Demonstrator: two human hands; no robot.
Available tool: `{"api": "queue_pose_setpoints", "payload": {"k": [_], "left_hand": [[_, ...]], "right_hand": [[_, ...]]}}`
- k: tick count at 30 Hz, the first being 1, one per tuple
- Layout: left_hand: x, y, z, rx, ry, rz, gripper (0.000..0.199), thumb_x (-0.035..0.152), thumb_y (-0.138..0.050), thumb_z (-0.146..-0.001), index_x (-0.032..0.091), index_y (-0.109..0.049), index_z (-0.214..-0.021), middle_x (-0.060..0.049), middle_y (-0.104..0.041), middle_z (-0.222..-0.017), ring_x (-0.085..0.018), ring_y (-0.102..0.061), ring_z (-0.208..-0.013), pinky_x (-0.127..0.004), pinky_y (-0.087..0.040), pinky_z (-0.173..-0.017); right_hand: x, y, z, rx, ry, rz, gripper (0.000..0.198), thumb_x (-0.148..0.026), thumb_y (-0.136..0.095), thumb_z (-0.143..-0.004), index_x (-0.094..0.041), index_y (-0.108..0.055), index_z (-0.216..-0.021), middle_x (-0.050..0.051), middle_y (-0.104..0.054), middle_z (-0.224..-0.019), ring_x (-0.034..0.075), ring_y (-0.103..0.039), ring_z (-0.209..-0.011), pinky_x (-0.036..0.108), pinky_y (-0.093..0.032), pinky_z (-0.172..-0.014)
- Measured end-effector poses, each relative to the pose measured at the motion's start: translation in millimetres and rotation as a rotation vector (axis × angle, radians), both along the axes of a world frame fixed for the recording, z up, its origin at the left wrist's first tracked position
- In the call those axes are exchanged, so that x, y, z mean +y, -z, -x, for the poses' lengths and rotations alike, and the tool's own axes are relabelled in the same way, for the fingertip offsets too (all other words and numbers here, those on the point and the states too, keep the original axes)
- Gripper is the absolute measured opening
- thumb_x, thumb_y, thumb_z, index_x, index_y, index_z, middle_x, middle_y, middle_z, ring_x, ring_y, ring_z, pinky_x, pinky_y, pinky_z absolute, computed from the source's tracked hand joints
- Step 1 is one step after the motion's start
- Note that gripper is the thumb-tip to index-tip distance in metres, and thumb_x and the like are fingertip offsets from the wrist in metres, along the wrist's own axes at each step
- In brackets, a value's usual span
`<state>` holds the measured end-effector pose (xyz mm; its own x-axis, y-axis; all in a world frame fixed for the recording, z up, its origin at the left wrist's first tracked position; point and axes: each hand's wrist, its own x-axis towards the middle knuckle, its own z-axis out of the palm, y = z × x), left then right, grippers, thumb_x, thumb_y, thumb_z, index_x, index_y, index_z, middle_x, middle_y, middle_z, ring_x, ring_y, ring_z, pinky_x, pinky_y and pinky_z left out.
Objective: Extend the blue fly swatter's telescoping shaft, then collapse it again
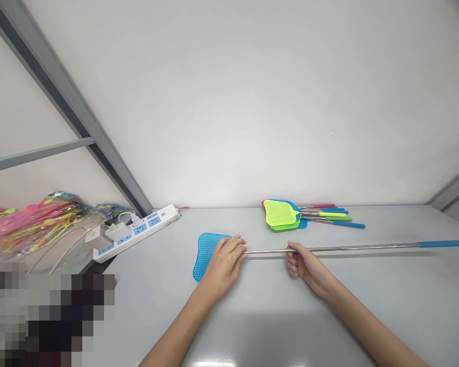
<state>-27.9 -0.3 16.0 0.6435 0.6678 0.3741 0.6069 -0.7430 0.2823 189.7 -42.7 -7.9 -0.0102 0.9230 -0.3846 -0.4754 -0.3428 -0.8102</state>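
A blue fly swatter [204, 251] with a long, extended telescopic metal rod lies across in front of me, its blue handle far to the right. My left hand [225, 262] covers the neck where the swatter's perforated head meets the rod, fingers bent over it. My right hand [300, 262] is closed on the middle of the rod, thumb on top and fingers curled below. Behind the rod lies a pile of fly swatters [281, 214] with yellow, green, blue and red parts, their rods short and handles pointing right.
A white power strip [137, 232] with plugs and cables lies at the left edge of the grey table [275, 331]. Beyond it are colourful items in clear plastic bags [34, 224]. A grey metal frame post [80, 112] rises at the left, and a white wall stands behind.
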Motion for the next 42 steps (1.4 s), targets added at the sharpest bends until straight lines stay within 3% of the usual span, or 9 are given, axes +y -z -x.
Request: {"api": "queue_pose_setpoints", "payload": {"k": [17, 22, 42], "left_hand": [[-6, -2.9, -6, -0.004, 0.005, 0.021, 0.020, 0.017, -0.029, -0.083, 0.021, -0.048, -0.088, -0.001, -0.053, -0.094, -0.013, -0.045, -0.095, -0.033, -0.026, -0.090], [-11, -3.6, -7, 0.032, -0.036, 0.017, 0.018, 0.018, -0.031, -0.083, 0.022, -0.048, -0.083, 0.001, -0.052, -0.085, -0.012, -0.046, -0.086, -0.038, -0.018, -0.093], [-8, 0.5, -4, 0.048, -0.051, 0.040, 0.020, 0.022, -0.030, -0.083, 0.021, -0.050, -0.081, 0.000, -0.054, -0.080, -0.014, -0.046, -0.084, -0.040, -0.017, -0.090]], "right_hand": [[-1, 1, -6, -0.047, 0.055, -0.059, 0.022, -0.039, -0.054, -0.068, -0.018, -0.049, -0.063, -0.005, -0.041, -0.050, 0.008, -0.037, -0.041, 0.022, -0.031, -0.040], [0, 2, -8, -0.042, 0.050, -0.093, 0.025, -0.039, -0.053, -0.069, -0.018, -0.046, -0.059, -0.005, -0.037, -0.047, 0.008, -0.036, -0.040, 0.022, -0.030, -0.040], [3, 3, -12, -0.058, 0.103, -0.089, 0.026, -0.037, -0.052, -0.070, -0.018, -0.046, -0.055, -0.005, -0.034, -0.043, 0.009, -0.035, -0.038, 0.023, -0.029, -0.039]]}}
